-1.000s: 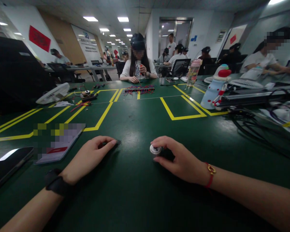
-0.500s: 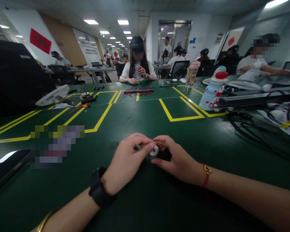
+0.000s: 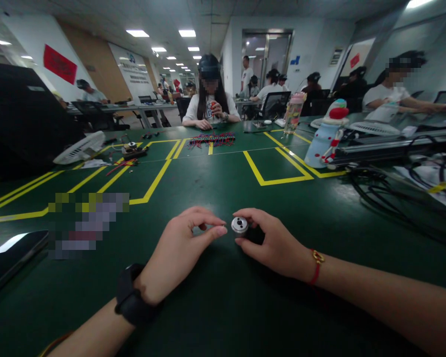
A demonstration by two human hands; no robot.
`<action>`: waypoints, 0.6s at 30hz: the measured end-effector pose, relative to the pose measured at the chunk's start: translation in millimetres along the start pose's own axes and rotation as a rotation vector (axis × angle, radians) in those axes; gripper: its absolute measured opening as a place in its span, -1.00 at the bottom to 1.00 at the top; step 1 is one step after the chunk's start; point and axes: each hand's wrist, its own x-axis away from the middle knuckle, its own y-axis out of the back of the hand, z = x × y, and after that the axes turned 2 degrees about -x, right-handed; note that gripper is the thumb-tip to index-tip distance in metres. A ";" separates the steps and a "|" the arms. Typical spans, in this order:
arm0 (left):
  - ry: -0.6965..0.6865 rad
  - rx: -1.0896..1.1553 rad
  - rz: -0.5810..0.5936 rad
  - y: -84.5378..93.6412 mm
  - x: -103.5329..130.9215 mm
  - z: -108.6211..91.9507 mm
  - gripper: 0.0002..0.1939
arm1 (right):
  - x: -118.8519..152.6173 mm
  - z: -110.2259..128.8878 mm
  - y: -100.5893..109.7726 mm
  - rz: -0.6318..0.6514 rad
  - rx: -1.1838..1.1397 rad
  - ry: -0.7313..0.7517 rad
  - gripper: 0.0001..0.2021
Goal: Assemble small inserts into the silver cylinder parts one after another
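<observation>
A small silver metal cylinder (image 3: 240,226) with dark holes in its top stands upright on the green table (image 3: 204,317). My right hand (image 3: 271,240) grips it from the right, thumb in front and fingers behind. Just left of the cylinder, apart from it, is my left hand (image 3: 188,243). Its thumb and forefinger are closed in a pinch, and a tiny thing seems to show at the fingertips, too small to name.
Across the table sits a person (image 3: 210,99) by a bundle of red and blue wires (image 3: 212,140). A blue bottle (image 3: 317,146) and black cables (image 3: 379,198) lie right. A white fan (image 3: 80,148) and a dark phone-like slab (image 3: 15,258) are left.
My left hand has moved left, off the top of the cylinder, uncovering its holes. The cylinder, still in my right hand, sits slightly further right and higher in view.
</observation>
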 end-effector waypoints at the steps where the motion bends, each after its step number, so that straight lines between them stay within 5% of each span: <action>1: 0.012 -0.032 0.032 -2.3 1.6 4.6 -0.85 | 0.0 -0.4 0.5 -0.017 0.005 -0.005 -0.58; 7: -0.027 -0.199 0.090 -24.0 3.8 20.4 -0.82 | -0.7 -0.3 0.3 0.002 -0.061 -0.030 -0.61; 12: -0.029 -0.178 0.130 -22.3 1.0 17.9 -0.76 | -1.1 2.2 0.7 0.010 -0.071 -0.031 -0.63; 15: 0.026 -0.107 0.141 -5.9 0.1 17.6 -0.69 | -7.7 -6.7 22.8 -0.061 0.030 -0.093 -0.65; 18: 0.172 -0.096 0.064 20.6 -0.4 26.4 -0.62 | -16.9 -31.8 71.9 -0.199 0.295 -0.288 -0.64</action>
